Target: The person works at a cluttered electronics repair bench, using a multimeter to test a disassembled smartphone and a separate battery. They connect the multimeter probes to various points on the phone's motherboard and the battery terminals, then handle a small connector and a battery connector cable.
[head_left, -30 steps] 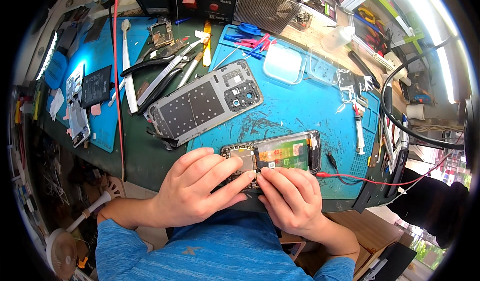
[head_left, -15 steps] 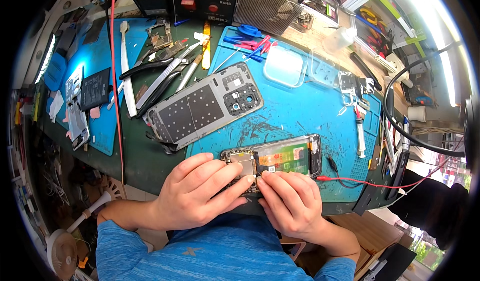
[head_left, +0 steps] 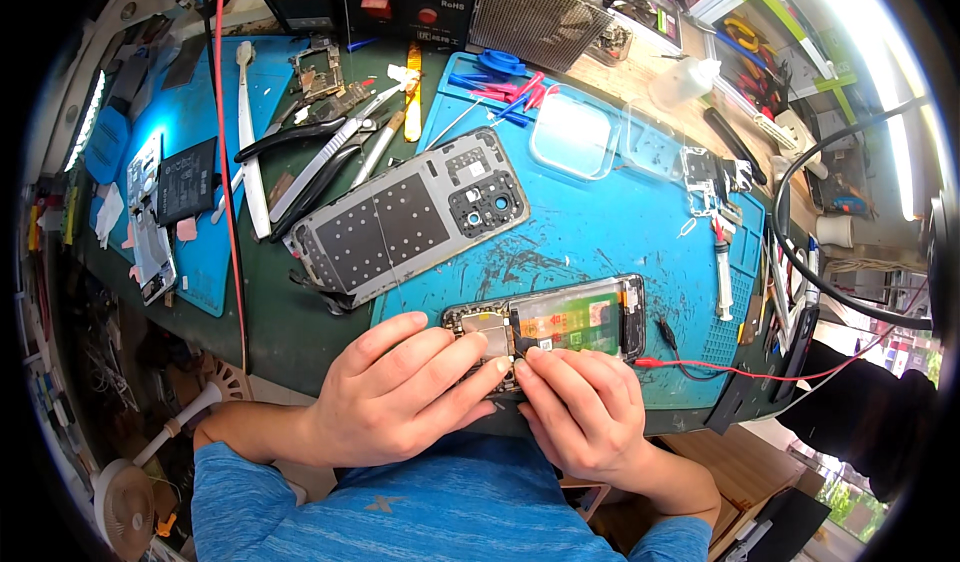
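An opened phone [head_left: 575,317], with its board exposed at the left and a battery with green and orange label at the right, lies at the near edge of the blue mat [head_left: 600,242]. My left hand [head_left: 410,387] has curled fingers over the phone's left end, index fingertip at the board [head_left: 480,327]. My right hand [head_left: 575,412] has thumb and fingers closed at a dark flex cable [head_left: 522,342] beside the battery; what is between the fingertips is partly hidden. A detached grey phone back housing [head_left: 380,237] lies beyond my hands.
Red [head_left: 730,370] and black test leads lie right of the phone. A syringe [head_left: 722,272], plastic boxes [head_left: 570,132], pry tools [head_left: 500,92], cutters [head_left: 310,162] and another disassembled phone [head_left: 150,232] surround the work. A dropper bottle [head_left: 680,80] stands back right, a fan [head_left: 125,507] low left.
The mat and phone appear slightly lower in the picture. My right fingertips have shifted a little at the dark cable, more of which now shows. My left hand stays nearly still.
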The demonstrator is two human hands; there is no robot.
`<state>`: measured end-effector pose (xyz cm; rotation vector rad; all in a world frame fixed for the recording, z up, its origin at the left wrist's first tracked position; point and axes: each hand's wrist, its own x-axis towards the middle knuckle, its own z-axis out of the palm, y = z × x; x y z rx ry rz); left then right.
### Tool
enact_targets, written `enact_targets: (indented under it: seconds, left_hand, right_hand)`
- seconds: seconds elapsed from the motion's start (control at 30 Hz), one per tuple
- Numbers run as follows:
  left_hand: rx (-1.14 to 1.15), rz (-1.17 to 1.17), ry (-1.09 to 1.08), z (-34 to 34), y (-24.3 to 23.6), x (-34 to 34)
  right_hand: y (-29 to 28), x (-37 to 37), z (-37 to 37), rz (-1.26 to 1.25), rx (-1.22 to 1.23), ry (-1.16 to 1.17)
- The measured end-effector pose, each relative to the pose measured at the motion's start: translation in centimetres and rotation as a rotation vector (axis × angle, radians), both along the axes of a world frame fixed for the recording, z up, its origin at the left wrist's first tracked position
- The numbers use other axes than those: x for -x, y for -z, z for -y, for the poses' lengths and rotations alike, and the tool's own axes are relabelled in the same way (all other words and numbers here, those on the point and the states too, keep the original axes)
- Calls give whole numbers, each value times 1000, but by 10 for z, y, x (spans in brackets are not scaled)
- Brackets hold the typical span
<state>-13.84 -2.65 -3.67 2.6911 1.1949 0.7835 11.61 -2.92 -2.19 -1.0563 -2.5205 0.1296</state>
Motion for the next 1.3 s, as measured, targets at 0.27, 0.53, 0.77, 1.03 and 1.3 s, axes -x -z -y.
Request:
enact_targets:
  seconds: [0.27, 0.53, 0.77, 1.03, 1.3]
  left_hand:
    - [-19, -2, -3, 0, 0, -1]
    - [-15, -12, -5, 0, 0, -1]
    - [-34, -25, -11, 1, -1, -3]
    - [9, 22, 15, -1, -1, 0]
    - [24, 93, 38, -4, -2, 0]
  right_hand:
    - [1, -1, -2, -4, -11, -11]
    - [1, 0, -4, -10, -18, -21]
    - [1, 0, -4, -19, -19, -21]
    - [4, -10, -1, -234, -22, 0]
    - [-2, -52, 14, -297, -219, 323]
